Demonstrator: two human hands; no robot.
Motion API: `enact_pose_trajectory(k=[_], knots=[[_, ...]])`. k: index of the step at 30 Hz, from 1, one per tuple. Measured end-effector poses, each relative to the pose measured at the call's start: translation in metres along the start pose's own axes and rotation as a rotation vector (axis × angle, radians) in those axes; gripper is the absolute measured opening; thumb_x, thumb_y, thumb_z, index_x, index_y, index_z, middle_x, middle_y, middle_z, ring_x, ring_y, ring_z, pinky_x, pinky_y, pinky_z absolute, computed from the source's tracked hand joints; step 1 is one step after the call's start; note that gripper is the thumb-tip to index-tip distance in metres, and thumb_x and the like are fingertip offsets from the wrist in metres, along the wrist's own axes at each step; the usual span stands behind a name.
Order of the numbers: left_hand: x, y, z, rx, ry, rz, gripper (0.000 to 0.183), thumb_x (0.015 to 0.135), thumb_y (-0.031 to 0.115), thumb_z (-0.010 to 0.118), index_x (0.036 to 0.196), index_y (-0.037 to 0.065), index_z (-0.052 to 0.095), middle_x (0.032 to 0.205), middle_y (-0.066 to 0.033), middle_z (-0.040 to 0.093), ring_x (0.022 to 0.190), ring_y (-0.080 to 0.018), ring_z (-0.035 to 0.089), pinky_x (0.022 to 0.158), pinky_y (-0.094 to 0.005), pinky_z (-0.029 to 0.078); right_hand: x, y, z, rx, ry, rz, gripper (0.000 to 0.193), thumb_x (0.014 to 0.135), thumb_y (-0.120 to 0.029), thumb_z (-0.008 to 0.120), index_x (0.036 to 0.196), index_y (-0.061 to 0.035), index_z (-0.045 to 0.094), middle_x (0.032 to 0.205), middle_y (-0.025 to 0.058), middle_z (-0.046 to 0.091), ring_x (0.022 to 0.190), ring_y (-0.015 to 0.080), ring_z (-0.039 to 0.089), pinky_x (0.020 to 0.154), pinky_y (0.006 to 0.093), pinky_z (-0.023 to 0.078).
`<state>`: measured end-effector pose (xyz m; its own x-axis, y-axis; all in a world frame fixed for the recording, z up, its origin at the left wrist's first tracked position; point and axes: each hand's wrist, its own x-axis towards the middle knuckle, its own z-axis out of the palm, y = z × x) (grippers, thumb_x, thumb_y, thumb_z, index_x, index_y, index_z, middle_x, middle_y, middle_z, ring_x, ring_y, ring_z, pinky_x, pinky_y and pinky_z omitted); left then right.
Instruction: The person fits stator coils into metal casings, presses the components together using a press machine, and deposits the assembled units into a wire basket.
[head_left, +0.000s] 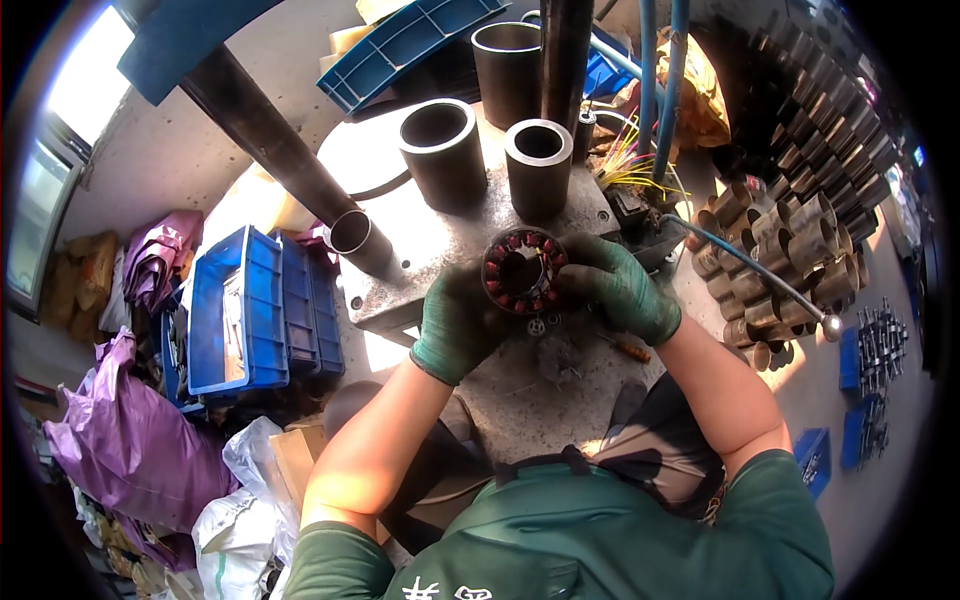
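Between my two gloved hands is a ring-shaped motor stator (492, 283) with dark red windings round its open middle. My left hand (458, 320), in a green work glove, grips the stator's left side. On the opposite side my right hand (622, 285), gloved alike, has its fingers closed on the rim. The stator is held up over my lap, just in front of the metal press table (385, 300). On that table stand a wide dark metal sleeve (445, 165), a narrower thick-walled sleeve (540, 180) and a small tube (362, 243). Both sets of fingertips are partly hidden in shadow.
A dark steel column (270, 140) slants down at left, another (566, 60) stands behind the sleeves. Blue crates (235, 310) and a purple sack (140, 440) lie left. A lever with a ball end (832, 327) reaches right, over stacked metal tubes (770, 250). A screwdriver (630, 350) lies below my right hand.
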<state>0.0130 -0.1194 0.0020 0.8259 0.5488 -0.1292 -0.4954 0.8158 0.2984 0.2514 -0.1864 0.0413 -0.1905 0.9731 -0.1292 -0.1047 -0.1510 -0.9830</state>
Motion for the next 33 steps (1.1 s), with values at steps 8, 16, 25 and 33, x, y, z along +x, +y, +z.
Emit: enact_pose_trajectory(k=[8,16,25,33], knots=[[0.005,0.0,-0.008,1.223,0.027,0.228,0.071,0.099,0.043,0.048,0.155,0.0,0.046,0.152,-0.0227,0.055,0.14,-0.0375,0.055,0.12,-0.0588,0.044,-0.006,0.003,0.003,-0.117,0.065,-0.071,0.049,0.092,-0.017,0.077,0.135,0.0027,0.062,0.122,0.0122,0.071,0.112,0.0173,0.065,0.1,0.0349,0.054],[0.002,-0.007,-0.003,0.381,0.334,0.041,0.07,0.101,0.042,0.049,0.156,0.001,0.044,0.147,-0.0209,0.058,0.133,-0.0369,0.061,0.115,-0.0549,0.049,-0.01,0.013,-0.005,-0.344,0.152,-0.155,0.058,0.086,-0.014,0.076,0.138,0.0041,0.06,0.121,0.0118,0.071,0.111,0.0172,0.066,0.098,0.0354,0.055],[0.002,-0.001,-0.028,1.005,0.031,0.144,0.07,0.099,0.037,0.064,0.155,0.0,0.044,0.143,-0.017,0.063,0.126,-0.0299,0.065,0.103,-0.0414,0.055,-0.008,0.02,-0.007,-0.083,0.128,-0.276,0.058,0.086,-0.003,0.068,0.143,0.0021,0.059,0.125,0.0086,0.069,0.114,0.016,0.064,0.101,0.0348,0.054],[-0.002,-0.002,0.001,0.546,-0.037,0.108,0.078,0.093,0.021,0.072,0.159,-0.002,0.039,0.148,-0.0182,0.058,0.135,-0.0277,0.059,0.115,-0.0416,0.049,-0.005,0.015,-0.008,-0.22,0.184,-0.236,0.057,0.089,-0.001,0.063,0.146,0.003,0.057,0.127,0.0103,0.069,0.114,0.0169,0.065,0.102,0.0338,0.054]])
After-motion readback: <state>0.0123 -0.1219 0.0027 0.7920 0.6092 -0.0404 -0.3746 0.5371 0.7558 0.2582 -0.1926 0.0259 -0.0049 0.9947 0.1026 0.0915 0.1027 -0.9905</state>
